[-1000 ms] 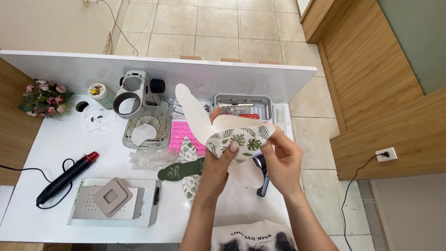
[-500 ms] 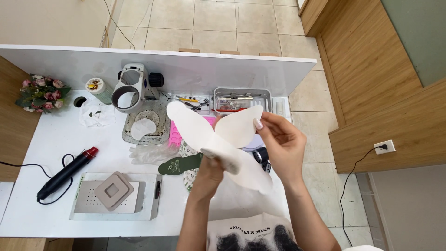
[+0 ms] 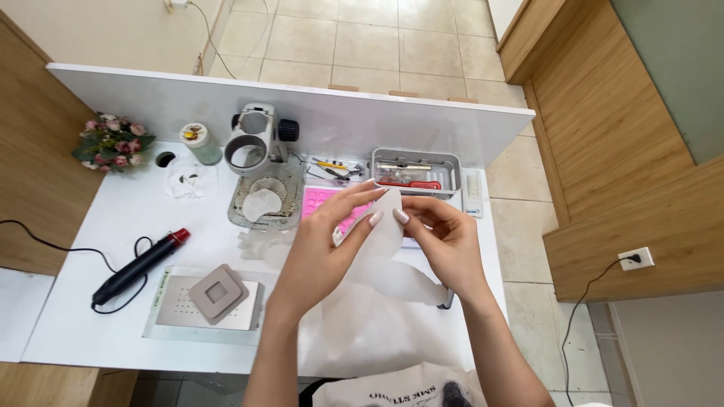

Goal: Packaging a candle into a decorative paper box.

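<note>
The white sheet point(image 3: 388, 234) is held up in the air above the middle of the white table point(image 3: 90, 301), between the 2 hands, and its lower part hangs down toward the person.

At the far left a small bunch of pink flowers point(image 3: 111, 141) stands by the wooden wall. In front of it a black heat gun with a red tip point(image 3: 139, 267) lies on the table with its cable. To its right is a flat grey machine point(image 3: 204, 301) with a square beige block point(image 3: 219, 292) on top. Behind it, near the back panel, stand a small round jar point(image 3: 200, 143) and a white magnifier stand point(image 3: 256, 139) on a grey mat.

The left hand point(image 3: 317, 252) is in front of the sheet, fingers stretched long, and pinches its left edge. A pink mould tray point(image 3: 326, 205) shows just behind this hand. The right hand point(image 3: 445, 245) grasps the right edge of the sheet with thumb and bent fingers. Behind the right hand a grey metal tray point(image 3: 416, 172) with small tools stands at the back panel.
</note>
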